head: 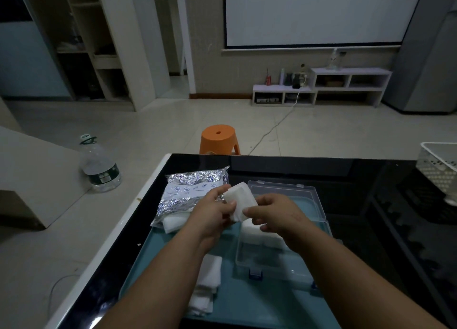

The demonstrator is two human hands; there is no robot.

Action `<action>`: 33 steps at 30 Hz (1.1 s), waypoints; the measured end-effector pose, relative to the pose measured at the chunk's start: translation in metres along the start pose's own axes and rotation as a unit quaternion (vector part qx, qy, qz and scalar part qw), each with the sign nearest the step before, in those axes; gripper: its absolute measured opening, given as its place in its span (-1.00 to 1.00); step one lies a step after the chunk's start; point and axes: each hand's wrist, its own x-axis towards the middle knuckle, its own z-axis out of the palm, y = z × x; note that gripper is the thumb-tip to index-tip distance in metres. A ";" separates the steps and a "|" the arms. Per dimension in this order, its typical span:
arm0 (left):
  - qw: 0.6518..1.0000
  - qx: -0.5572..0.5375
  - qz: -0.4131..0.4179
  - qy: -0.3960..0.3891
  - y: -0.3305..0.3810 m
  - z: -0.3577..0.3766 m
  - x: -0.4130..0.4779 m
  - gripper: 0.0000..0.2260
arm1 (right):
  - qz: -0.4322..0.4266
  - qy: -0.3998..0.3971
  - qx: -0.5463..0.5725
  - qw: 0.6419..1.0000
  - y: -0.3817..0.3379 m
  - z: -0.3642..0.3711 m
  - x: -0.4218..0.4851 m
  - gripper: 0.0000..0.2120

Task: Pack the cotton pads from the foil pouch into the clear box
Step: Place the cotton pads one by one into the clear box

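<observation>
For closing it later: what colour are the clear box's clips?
The clips are blue; head view.

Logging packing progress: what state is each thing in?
Foil pouch: open, pads poking out.
Clear box: lid open, pads inside.
Held pads: gripped by both hands.
Left hand: holds pads.
Right hand: holds pads.
Loose pads: stacked on tray.

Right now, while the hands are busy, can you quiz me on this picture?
1. True or false: the clear plastic box has its lid open.
2. How many hands hold the lifted white square cotton pads? A none, B one, C two.
3. Fill in: the crinkly silver foil pouch lies to the box's ____.
Key: 1 true. 2 C, the left hand and right hand. 3 left.
</observation>
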 end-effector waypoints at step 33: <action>0.964 0.202 0.092 0.143 -0.050 0.024 0.012 -0.86 | -0.057 0.017 -0.284 0.957 0.018 0.010 0.005 -0.54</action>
